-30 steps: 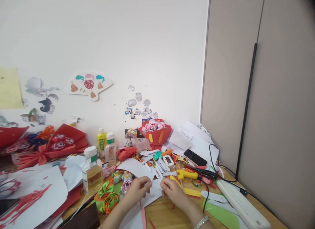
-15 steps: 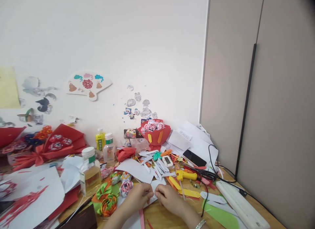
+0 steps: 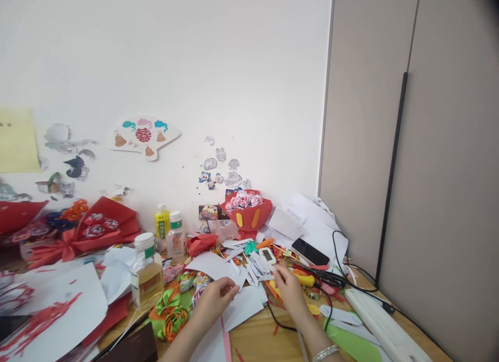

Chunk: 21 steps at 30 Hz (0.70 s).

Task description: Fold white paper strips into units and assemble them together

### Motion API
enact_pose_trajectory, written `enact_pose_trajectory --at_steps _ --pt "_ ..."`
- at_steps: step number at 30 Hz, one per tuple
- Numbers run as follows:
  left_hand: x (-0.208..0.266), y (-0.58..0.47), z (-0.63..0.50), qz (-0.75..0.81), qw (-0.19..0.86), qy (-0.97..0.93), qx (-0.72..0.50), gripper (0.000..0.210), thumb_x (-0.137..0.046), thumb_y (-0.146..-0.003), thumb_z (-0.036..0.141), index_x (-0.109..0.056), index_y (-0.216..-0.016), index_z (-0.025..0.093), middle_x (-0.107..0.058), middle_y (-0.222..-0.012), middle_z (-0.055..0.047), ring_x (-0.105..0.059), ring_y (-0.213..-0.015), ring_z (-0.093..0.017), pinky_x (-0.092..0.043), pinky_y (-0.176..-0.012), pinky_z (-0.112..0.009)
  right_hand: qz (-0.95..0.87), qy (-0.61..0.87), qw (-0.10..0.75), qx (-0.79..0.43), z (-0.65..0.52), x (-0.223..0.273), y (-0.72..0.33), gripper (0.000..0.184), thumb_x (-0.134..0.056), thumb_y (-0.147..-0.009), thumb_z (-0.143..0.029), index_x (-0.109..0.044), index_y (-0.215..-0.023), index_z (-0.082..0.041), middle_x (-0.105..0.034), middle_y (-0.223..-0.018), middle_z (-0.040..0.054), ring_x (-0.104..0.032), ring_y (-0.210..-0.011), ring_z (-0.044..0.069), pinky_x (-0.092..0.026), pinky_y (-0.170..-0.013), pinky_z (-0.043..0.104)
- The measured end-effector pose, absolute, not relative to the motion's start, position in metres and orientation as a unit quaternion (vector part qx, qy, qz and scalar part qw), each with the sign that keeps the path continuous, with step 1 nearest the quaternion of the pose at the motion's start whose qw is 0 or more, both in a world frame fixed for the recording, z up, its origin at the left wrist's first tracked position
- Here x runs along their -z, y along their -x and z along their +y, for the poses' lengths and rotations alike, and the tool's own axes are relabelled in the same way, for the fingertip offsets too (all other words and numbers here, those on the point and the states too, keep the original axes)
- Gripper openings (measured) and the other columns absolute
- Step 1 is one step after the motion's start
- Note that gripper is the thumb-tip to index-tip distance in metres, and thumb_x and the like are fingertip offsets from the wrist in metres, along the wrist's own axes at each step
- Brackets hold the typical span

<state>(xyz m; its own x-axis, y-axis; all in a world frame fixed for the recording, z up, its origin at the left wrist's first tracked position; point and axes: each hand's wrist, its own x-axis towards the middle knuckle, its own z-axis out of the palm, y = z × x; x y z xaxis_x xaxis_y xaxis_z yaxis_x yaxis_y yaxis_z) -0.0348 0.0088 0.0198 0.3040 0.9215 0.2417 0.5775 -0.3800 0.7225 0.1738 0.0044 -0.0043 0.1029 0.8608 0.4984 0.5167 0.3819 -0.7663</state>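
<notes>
My left hand (image 3: 216,298) is raised over a white paper sheet (image 3: 245,306), fingers curled and tips close together. Whatever it pinches, if anything, is too small to make out. My right hand (image 3: 289,289) reaches over the paper scraps, fingers loosely bent and apart, with nothing visible in them. Just beyond it lies a yellow glue gun (image 3: 306,280), partly covered by the hand. White paper strips (image 3: 255,266) and a small white timer (image 3: 267,255) lie past the fingertips. Left of my left hand are orange-and-green folded paper flowers (image 3: 171,318).
A red paper bouquet (image 3: 249,216) stands against the wall. Bottles, one with amber liquid (image 3: 148,279), stand at left. A phone (image 3: 311,252), black cables (image 3: 327,273) and a white power strip (image 3: 384,325) lie at right. Red-streaked white paper (image 3: 74,289) covers the left side.
My hands were close together over the white sheet. Now they are apart: the right has moved right and forward towards the glue gun, the left slightly forward. The view has shifted slightly.
</notes>
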Motion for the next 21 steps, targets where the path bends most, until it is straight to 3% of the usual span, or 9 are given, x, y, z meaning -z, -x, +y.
enact_pose_trajectory --at_steps 3,6,10,14,21 --pt "-0.019 0.031 -0.001 0.469 0.184 -0.821 -0.270 0.029 -0.054 -0.065 0.042 -0.061 -0.082 0.020 -0.064 -0.084 -0.005 -0.056 -0.078 -0.019 -0.040 -0.069 -0.026 -0.649 0.553 0.495 -0.167 0.006 0.009 -0.174 0.038 -0.038 -0.077 -0.021 -0.050 -0.113 -0.016 -0.060 -0.079 0.0057 -0.053 -0.078 0.020 -0.039 -0.070 0.028" --pt "-0.015 0.026 -0.008 0.428 0.134 -0.870 -0.205 0.036 -0.064 -0.058 0.034 -0.060 -0.092 0.022 -0.061 -0.096 -0.006 -0.052 -0.089 -0.022 -0.037 -0.078 -0.029 -0.676 0.556 0.458 -0.157 0.005 0.015 -0.171 0.047 -0.042 -0.075 -0.020 -0.041 -0.122 -0.018 -0.060 -0.090 0.0063 -0.053 -0.086 0.019 -0.039 -0.075 0.028" --pt "-0.009 0.025 -0.006 0.420 0.109 -0.885 -0.171 0.033 -0.061 -0.061 0.030 -0.058 -0.093 0.022 -0.060 -0.096 -0.006 -0.051 -0.090 -0.022 -0.037 -0.077 -0.029 -0.687 0.563 0.447 -0.107 0.002 0.015 -0.170 0.039 -0.038 -0.078 -0.019 -0.049 -0.115 -0.017 -0.058 -0.102 0.0080 -0.052 -0.095 0.020 -0.037 -0.082 0.029" --pt "-0.004 0.025 0.001 0.417 0.108 -0.882 -0.192 0.020 -0.047 -0.074 0.031 -0.061 -0.083 0.021 -0.063 -0.088 -0.007 -0.053 -0.085 -0.020 -0.037 -0.074 -0.027 -0.667 0.586 0.454 -0.069 0.001 0.012 -0.169 0.037 -0.035 -0.077 -0.015 -0.053 -0.110 -0.018 -0.057 -0.107 0.0070 -0.051 -0.098 0.020 -0.037 -0.083 0.029" --pt "-0.011 0.027 0.006 0.500 0.068 -0.816 -0.284 0.031 -0.032 -0.080 0.029 -0.058 -0.068 0.018 -0.064 -0.074 -0.008 -0.057 -0.073 -0.021 -0.037 -0.065 -0.027 -0.667 0.582 0.462 -0.058 -0.004 0.010 -0.162 0.031 -0.036 -0.079 -0.019 -0.056 -0.102 -0.017 -0.060 -0.099 0.0089 -0.053 -0.092 0.021 -0.037 -0.079 0.030"
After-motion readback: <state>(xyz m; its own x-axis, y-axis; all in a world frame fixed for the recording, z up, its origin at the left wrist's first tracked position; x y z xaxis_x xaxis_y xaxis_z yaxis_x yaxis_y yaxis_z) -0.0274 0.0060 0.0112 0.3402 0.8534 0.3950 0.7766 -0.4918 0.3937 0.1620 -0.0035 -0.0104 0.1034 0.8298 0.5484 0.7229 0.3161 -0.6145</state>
